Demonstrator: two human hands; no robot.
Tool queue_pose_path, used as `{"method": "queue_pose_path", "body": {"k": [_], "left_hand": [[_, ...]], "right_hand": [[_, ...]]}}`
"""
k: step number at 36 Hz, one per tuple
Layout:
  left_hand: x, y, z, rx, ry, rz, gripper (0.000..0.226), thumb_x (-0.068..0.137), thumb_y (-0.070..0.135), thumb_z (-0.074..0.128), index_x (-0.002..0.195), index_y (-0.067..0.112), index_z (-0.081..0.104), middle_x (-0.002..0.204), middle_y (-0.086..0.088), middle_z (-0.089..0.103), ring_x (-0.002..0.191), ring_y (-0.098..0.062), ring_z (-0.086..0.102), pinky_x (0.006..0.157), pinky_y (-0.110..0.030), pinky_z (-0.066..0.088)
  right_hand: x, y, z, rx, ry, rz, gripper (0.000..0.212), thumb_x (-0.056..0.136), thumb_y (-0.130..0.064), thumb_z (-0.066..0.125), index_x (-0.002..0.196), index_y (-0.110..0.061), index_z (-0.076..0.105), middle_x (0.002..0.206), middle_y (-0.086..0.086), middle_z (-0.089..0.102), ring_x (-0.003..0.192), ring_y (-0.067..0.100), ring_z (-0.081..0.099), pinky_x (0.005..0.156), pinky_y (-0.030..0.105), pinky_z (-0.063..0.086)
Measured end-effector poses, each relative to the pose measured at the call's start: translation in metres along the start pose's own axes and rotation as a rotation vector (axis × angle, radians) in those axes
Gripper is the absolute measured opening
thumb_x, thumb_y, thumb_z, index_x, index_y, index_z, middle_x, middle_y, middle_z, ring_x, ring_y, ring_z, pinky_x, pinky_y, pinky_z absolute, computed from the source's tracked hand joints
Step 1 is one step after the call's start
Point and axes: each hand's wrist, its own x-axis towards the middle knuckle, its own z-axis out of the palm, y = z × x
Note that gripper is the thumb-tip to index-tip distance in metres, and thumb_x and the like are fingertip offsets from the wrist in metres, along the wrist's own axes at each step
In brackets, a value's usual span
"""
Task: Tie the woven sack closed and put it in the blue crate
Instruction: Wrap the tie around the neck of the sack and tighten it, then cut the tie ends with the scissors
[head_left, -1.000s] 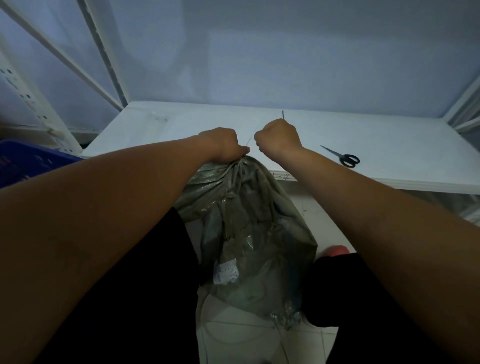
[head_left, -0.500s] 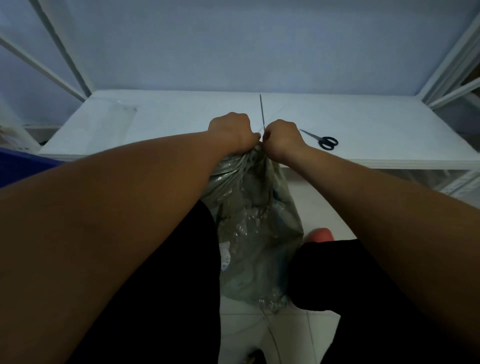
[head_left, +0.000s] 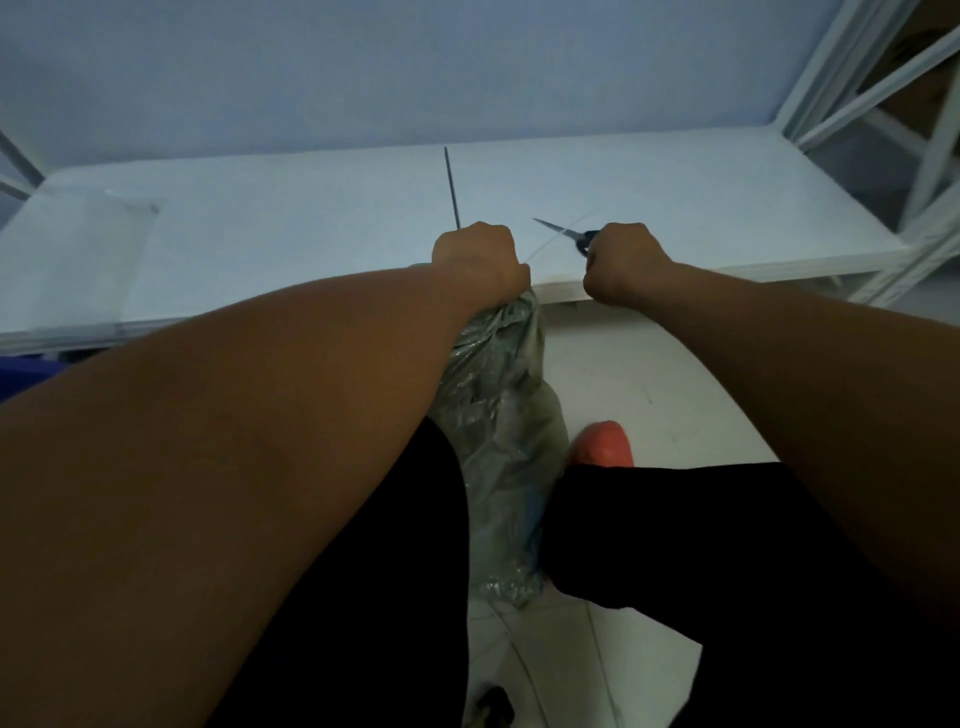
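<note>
Fingers of left hand (head_left: 475, 257) clenched on gathered neck of woven sack (head_left: 498, 415), thin tie end (head_left: 451, 187) upright above fist, right hand (head_left: 621, 262) fisted on pale string (head_left: 543, 249), sack between knees, blue crate (head_left: 26, 371) at left edge, white shelf (head_left: 260, 244) ahead, scissors (head_left: 566, 234) partly hidden behind right fist, pale wall (head_left: 415, 67), white racking (head_left: 883, 93) at right.

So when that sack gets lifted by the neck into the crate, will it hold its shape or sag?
Probably sag: the woven sack looks crinkled and limp below the left hand bunching its neck. Its glossy surface may be slippery, so grip the gathered neck. Weight can't be judged; it hangs full between the knees.
</note>
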Motion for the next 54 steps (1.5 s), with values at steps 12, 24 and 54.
{"method": "queue_pose_path", "body": {"k": [12, 24, 54], "left_hand": [[0.028, 0.029, 0.030, 0.024, -0.053, 0.079, 0.025, 0.094, 0.041, 0.050, 0.095, 0.016, 0.053, 0.090, -0.002, 0.055, 0.080, -0.023, 0.055, 0.069, -0.031, 0.039], [0.045, 0.036, 0.058, -0.026, -0.058, 0.030, 0.024, 0.094, 0.036, 0.049, 0.101, 0.015, 0.058, 0.091, -0.001, 0.054, 0.082, -0.023, 0.055, 0.071, -0.031, 0.040], [0.053, 0.053, 0.084, -0.162, -0.130, -0.055, 0.033, 0.096, 0.036, 0.051, 0.120, 0.016, 0.062, 0.116, -0.002, 0.067, 0.103, -0.020, 0.064, 0.078, -0.029, 0.045]], "right_hand": [[0.040, 0.055, 0.013, -0.006, 0.001, 0.137, 0.028, 0.084, 0.005, 0.049, 0.063, -0.010, 0.039, 0.068, 0.005, 0.042, 0.054, 0.016, 0.037, 0.047, 0.023, 0.026], [0.075, 0.092, 0.038, 0.005, -0.033, 0.260, 0.032, 0.082, 0.007, 0.058, 0.059, -0.008, 0.042, 0.061, 0.005, 0.044, 0.051, 0.016, 0.040, 0.047, 0.023, 0.025], [0.102, 0.006, 0.077, 0.043, -0.060, 0.046, 0.044, 0.096, -0.013, 0.052, 0.139, -0.011, 0.046, 0.137, 0.023, 0.049, 0.126, 0.037, 0.050, 0.097, 0.044, 0.046]]}}
